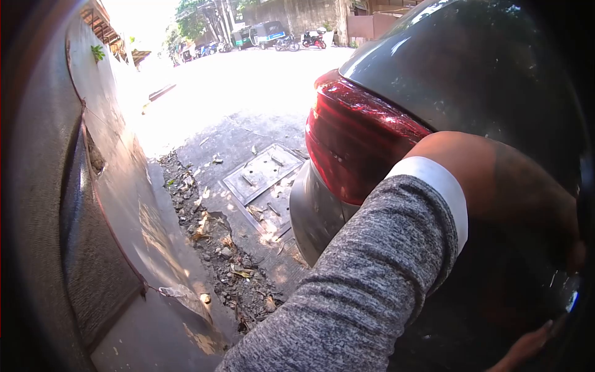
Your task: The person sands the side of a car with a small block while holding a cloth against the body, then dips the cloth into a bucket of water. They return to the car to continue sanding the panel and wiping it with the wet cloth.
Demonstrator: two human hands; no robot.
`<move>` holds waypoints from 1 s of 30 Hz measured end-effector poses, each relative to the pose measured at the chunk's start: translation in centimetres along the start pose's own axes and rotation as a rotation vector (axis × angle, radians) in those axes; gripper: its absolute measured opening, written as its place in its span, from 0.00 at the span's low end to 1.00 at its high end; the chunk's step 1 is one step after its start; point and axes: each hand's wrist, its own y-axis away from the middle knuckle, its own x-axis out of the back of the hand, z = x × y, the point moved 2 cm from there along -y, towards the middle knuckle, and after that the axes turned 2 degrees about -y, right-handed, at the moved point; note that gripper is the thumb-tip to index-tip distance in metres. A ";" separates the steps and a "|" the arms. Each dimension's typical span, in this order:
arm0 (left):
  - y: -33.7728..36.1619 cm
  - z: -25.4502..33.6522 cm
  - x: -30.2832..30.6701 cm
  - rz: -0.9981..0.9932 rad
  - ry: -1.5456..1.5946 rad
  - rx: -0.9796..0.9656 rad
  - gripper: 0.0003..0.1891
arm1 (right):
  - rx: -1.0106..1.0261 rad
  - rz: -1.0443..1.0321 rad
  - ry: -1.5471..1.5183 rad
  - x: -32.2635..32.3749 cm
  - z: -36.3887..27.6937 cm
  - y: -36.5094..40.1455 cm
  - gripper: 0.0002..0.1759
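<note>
My left arm, in a grey sleeve (347, 266) with a white cuff (434, 186), reaches across to the right over the rear of a dark car (483, 80). My left hand (575, 245) is at the dark right edge, close to the car body; its fingers cannot be made out. Beside the forearm is the red tail light (365, 136). Below the hand sits a small shiny piece (565, 290). A skin-toned shape (530, 346) shows at the lower right, either my right hand or a reflection in the glossy paint.
On the left stands a pale wall (118, 180) with dark fabric (102, 291) hanging on it. Rubble and dry leaves (229, 266) line its foot. A metal cover (263, 173) lies in the pavement beside the bumper (313, 211). Farther off are parked vehicles (266, 34).
</note>
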 end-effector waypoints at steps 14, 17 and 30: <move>-0.1 0.4 0.9 -0.053 0.050 0.009 0.12 | -0.105 -0.147 -0.441 6.6 -17.9 -9.9 0.29; 0.3 0.3 1.1 -0.021 0.061 -0.016 0.12 | -0.131 -0.103 -0.396 5.5 -14.7 -8.1 0.28; 0.2 0.3 1.0 -0.065 0.063 0.022 0.12 | -0.255 -0.149 -0.287 2.9 -6.4 -3.2 0.30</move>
